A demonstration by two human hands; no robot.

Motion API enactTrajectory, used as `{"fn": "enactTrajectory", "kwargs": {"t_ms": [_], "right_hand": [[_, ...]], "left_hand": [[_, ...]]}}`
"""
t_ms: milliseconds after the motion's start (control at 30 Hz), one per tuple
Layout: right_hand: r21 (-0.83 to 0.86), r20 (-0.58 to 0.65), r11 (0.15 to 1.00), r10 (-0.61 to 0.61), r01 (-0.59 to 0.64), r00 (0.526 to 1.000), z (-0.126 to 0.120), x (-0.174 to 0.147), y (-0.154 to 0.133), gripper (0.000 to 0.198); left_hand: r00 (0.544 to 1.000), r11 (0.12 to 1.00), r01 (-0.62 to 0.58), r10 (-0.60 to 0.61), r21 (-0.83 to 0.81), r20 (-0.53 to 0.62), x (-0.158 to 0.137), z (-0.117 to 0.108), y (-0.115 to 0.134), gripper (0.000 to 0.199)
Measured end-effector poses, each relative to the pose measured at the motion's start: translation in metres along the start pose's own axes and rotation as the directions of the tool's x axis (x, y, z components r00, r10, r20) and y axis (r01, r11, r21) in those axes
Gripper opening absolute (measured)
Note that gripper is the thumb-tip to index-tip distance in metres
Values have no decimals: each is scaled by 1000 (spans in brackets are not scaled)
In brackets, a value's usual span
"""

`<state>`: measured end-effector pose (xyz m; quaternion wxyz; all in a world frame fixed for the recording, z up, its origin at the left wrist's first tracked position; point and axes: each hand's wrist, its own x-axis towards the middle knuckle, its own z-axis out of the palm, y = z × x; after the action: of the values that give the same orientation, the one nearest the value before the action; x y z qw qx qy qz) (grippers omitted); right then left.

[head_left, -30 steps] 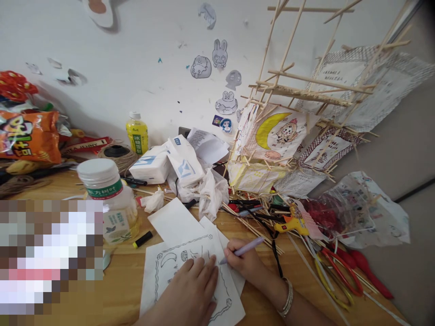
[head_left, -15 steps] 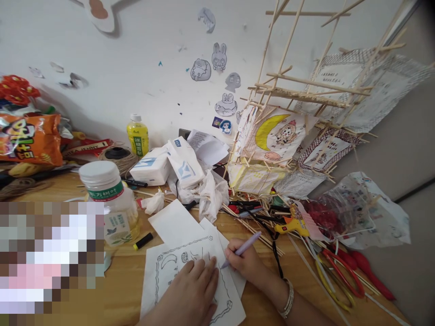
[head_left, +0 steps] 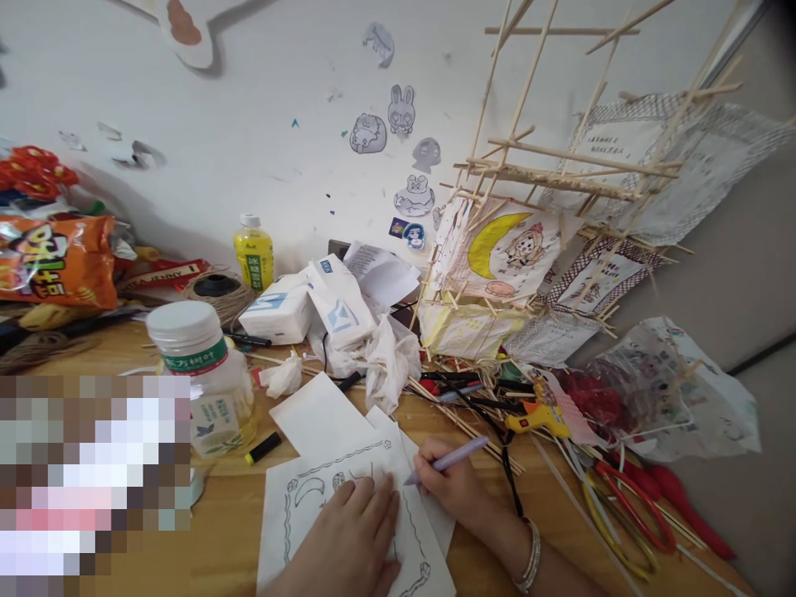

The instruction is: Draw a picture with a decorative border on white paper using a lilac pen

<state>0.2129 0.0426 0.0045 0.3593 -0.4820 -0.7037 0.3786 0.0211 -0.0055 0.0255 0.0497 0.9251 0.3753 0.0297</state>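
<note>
Pale wall (head_left: 249, 124) dotted with grey paper cut-outs (head_left: 401, 112) rose behind a cluttered yellow-brown wooden counter (head_left: 230, 531), a tall frame of thin wooden sticks (head_left: 556, 179) standing at the back right. Before the person lay a white rectangular drawing sheet (head_left: 323, 468), inked with a crescent moon and a wavy, flower-cornered border, partly over other white paper (head_left: 320, 414). The left hand (head_left: 351, 526) rested flat across it, its grip wide and holding nothing; the right hand (head_left: 448, 485) had its grip narrowed around a slim light-purple pen (head_left: 460, 456), the tip at the sheet's right margin, contact unclear. Border drawing seemed the step in hand, that side looking single-lined beside the doubled left. Next, the work likely called for a still sheet and a controlled stroke.
</note>
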Motion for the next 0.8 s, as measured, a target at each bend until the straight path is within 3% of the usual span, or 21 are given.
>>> {"fn": "enactTrajectory", "kwargs": {"t_ms": [467, 800], "right_hand": [[-123, 50, 989, -74, 79, 996, 0, 0, 5, 30], [-42, 38, 999, 23, -22, 999, -1, 0, -1, 29]], "left_hand": [[997, 1000, 7, -7, 1, 82, 3, -8, 3, 48], [999, 1000, 18, -17, -24, 33, 0, -2, 2, 48]]}}
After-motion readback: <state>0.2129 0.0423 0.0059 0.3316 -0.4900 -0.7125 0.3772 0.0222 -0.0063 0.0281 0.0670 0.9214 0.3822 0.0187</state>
